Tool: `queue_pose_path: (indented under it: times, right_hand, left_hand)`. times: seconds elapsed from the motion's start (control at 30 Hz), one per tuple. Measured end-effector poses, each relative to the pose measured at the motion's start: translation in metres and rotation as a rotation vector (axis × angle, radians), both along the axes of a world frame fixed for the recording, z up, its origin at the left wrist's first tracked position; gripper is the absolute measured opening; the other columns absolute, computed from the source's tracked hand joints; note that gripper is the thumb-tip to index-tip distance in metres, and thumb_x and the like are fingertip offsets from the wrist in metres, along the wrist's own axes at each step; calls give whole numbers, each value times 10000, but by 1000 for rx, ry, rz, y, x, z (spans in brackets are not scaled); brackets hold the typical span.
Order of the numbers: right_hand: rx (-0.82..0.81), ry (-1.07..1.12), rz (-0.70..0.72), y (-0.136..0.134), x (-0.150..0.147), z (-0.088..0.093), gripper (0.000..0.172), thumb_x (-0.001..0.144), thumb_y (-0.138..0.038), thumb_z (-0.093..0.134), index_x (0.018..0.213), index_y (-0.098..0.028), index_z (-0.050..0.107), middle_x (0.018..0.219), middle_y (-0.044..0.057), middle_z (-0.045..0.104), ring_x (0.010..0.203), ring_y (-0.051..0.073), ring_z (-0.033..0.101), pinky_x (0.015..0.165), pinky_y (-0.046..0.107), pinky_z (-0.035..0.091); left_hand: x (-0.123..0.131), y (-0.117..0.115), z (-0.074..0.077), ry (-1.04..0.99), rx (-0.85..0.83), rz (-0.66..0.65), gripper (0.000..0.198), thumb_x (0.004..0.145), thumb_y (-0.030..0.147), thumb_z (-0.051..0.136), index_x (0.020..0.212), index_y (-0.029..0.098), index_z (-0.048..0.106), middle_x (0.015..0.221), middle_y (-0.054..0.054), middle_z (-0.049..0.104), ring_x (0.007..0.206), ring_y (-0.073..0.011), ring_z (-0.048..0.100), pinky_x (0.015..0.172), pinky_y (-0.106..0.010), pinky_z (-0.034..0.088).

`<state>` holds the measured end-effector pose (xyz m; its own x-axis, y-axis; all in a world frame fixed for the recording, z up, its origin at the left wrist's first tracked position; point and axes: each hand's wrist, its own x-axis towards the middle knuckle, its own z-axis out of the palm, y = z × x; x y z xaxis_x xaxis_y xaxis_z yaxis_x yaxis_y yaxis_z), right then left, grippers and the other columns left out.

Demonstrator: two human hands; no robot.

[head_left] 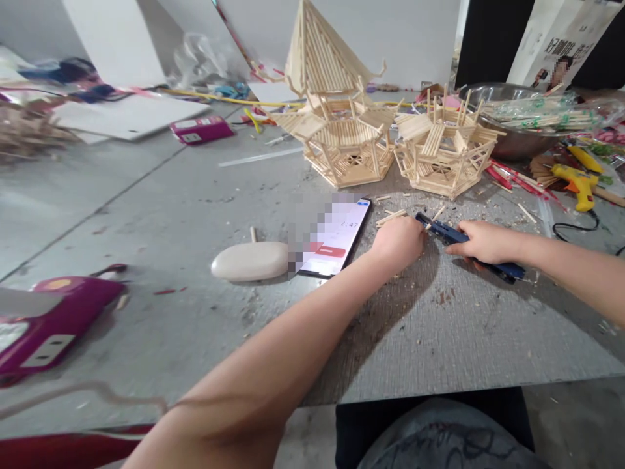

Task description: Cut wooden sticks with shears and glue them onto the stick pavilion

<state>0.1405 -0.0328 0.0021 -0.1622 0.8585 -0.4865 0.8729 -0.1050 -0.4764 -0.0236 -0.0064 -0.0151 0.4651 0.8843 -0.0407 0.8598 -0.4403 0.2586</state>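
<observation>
My right hand (481, 242) grips the handles of dark blue cutting pliers (508, 269), whose jaws point left on the grey board (439, 339). My left hand (398, 242) is closed around thin wooden sticks (390, 217) and holds one at the pliers' jaws. Just beyond my hands stand two wooden stick models: a roofed pavilion (336, 111) and a lower, roofless one (442, 146).
A phone (336, 238) with a lit screen lies left of my left hand, with a pale oval stone-like object (250, 260) beside it. A yellow glue gun (579, 182) and a metal bowl (517, 143) of sticks sit at right. Magenta boxes (49, 322) lie at left.
</observation>
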Motion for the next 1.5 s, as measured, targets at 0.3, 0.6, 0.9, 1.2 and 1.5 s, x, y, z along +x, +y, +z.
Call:
queue_pose_path:
  times: [0.3, 0.6, 0.9, 1.2, 1.5]
  right_hand:
    - [12, -67, 6, 2, -2, -4, 132, 651, -279, 470, 746, -187, 470, 548, 11, 581, 415, 134, 538, 393, 244, 375]
    - [-7, -45, 17, 4, -4, -3, 145, 630, -235, 467, 753, -170, 505, 542, 25, 580, 413, 141, 534, 396, 248, 377]
    - [37, -134, -13, 3, -9, -6, 215, 631, -188, 505, 843, -156, 489, 466, -14, 508, 390, 136, 497, 377, 231, 351]
    - [-240, 269, -118, -2, 4, -2, 257, 731, -259, 484, 956, -173, 395, 583, -20, 523, 412, 114, 503, 390, 238, 379]
    - [470, -404, 37, 0, 43, 4, 678, 706, -588, 474, 1248, -188, 394, 1076, 152, 567, 910, 318, 559, 705, 422, 433]
  left_hand:
    - [0, 2, -1, 22, 10, 14, 274, 770, 196, 409, 779, 147, 679, 799, -131, 664, 743, -240, 612, 604, -304, 419]
    - [-2, 5, -5, 43, 28, 9, 275, 778, 237, 416, 757, 170, 682, 745, -110, 660, 690, -214, 602, 595, -292, 410]
    - [-4, 9, -2, 115, -24, 31, 313, 781, 297, 394, 768, 172, 681, 758, -96, 662, 693, -196, 590, 566, -268, 363]
    - [-9, 12, 2, -58, -118, 43, 273, 750, 277, 432, 611, 157, 633, 564, -36, 580, 530, -130, 472, 520, -258, 290]
    - [-18, 20, 2, -408, -311, 107, 265, 736, 316, 476, 578, 137, 591, 481, 6, 519, 438, -82, 411, 479, -224, 298]
